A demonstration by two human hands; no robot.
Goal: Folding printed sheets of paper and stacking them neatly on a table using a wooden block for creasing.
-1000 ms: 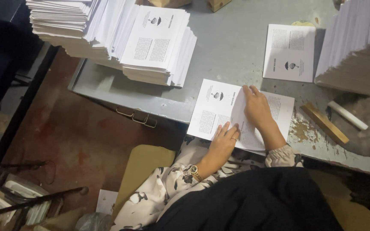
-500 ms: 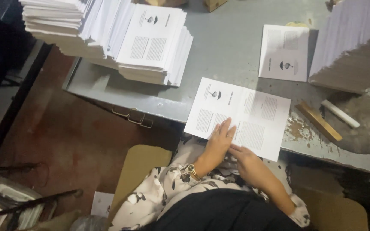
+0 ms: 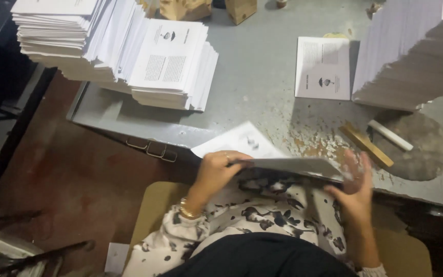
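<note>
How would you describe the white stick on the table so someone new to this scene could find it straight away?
Start at the tall slanted stack of white sheets at the grey table's far right. Just below it lies a dark round patch, and the white stick rests on that patch's left edge. Unlike the flat wooden strip beside it, it is round, white and shorter.

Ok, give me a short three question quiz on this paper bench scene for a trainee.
1. True or false: the printed sheet lies flat on the table.
2. Which hands grip the sheet? A) left only B) right only C) both
3. What lies beside the wooden stick, to its right?

Key:
1. False; it is lifted at the table edge.
2. C; the left hand and the right hand each hold a side.
3. A white chalk-like stick.
</note>
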